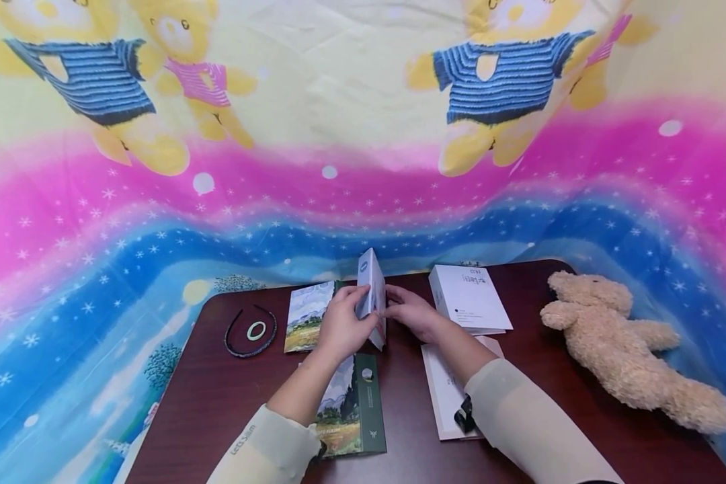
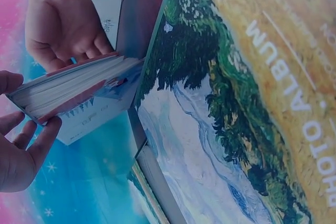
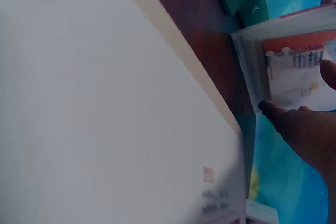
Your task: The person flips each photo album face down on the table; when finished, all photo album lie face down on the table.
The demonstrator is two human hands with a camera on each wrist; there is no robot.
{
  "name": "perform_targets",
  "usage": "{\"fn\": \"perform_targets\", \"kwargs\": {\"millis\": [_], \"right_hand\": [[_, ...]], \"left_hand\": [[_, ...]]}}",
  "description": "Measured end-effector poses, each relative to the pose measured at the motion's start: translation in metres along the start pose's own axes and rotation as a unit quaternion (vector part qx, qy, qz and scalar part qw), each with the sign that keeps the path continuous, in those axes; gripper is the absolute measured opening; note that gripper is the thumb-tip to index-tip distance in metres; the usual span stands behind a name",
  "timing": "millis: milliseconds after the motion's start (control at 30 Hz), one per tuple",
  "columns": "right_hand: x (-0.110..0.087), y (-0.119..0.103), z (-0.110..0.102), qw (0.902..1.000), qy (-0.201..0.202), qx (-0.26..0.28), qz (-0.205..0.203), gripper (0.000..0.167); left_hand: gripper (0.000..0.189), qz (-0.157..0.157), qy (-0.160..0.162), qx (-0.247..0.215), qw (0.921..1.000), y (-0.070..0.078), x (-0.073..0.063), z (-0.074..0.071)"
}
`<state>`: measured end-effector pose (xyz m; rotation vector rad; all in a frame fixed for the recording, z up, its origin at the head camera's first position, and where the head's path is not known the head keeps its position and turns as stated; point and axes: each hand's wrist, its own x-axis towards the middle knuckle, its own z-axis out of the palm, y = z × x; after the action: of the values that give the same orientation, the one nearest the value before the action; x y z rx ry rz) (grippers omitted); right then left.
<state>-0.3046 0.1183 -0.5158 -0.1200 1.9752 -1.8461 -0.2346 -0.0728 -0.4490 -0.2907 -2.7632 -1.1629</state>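
A thick white book [image 1: 372, 269] with a picture cover stands on edge at the back middle of the table. My left hand [image 1: 345, 323] grips it from the left; in the left wrist view, the thumb is on one cover and the fingers [image 2: 37, 145] on the other. On the book's right side, my right hand [image 1: 414, 312] lies with fairly straight fingers against the cover. Its palm faces the book in the left wrist view. A reddish panel with a pale picture [image 3: 299, 72] shows on the book's side in the right wrist view.
Two landscape-painted photo albums [image 1: 305, 316] [image 1: 372, 403] lie left of and below the book. Two white books [image 1: 472, 296] [image 1: 435, 396] lie on the right, the nearer under my right forearm. A black headband [image 1: 226, 339] surrounds a pale ring [image 1: 256, 331]; a teddy bear [image 1: 617, 349] lies far right.
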Motion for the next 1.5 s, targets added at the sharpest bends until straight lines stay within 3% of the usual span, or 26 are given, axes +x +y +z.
{"fn": "perform_targets", "kwargs": {"millis": [333,600,1000,1233,1500], "right_hand": [[0.0,-0.024,-0.015,0.9959,0.033,-0.076,-0.035,0.075],[0.001,-0.042,-0.018,0.9967,0.052,-0.046,-0.043,0.072],[0.003,-0.055,-0.007,0.9987,0.029,-0.03,-0.03,0.078],[-0.001,-0.058,-0.002,0.9981,0.037,-0.04,-0.028,0.079],[-0.005,-0.062,0.005,0.9957,0.053,-0.07,-0.028,0.074]], "left_hand": [[0.056,0.008,-0.001,0.018,0.9998,0.002,0.001,0.003],[0.056,0.016,-0.002,0.033,0.9993,0.007,0.001,0.006],[0.053,0.031,0.002,0.027,0.9991,0.01,-0.001,0.012],[0.051,0.028,0.021,-0.006,0.9994,0.007,-0.004,0.014],[0.074,-0.02,0.02,-0.072,0.997,-0.005,-0.005,0.019]]}}
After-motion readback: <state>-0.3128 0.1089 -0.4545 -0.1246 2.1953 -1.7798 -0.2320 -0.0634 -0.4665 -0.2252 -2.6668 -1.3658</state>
